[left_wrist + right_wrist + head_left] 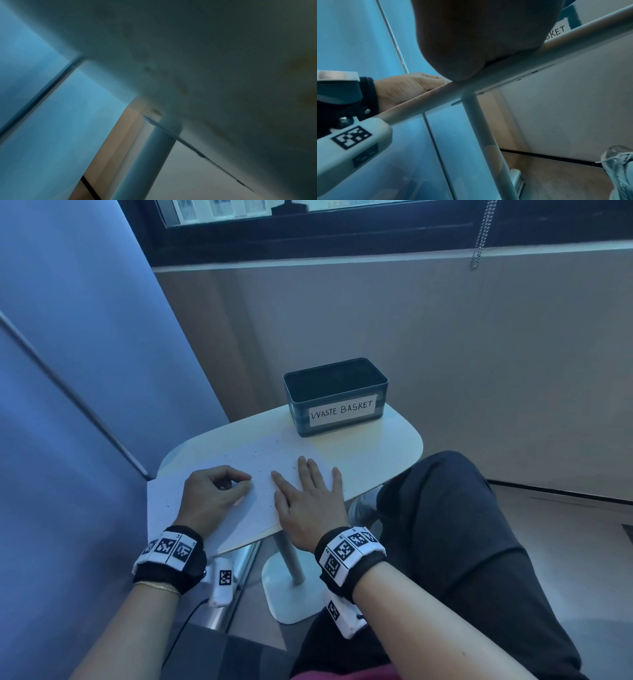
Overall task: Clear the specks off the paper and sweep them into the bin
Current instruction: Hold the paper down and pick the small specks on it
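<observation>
Specks dot the paper; my right hand lies flat pinning it near the table's front edge, left hand loosely curled, empty, bin waiting at the far edge.

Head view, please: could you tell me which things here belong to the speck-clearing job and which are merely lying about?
Belong to the job:
- paper on the table
- specks scattered on it
- waste basket
- left hand, fingers curled
- right hand, flat on the paper

Lying about:
- blind chain
- shoe below the table
</observation>
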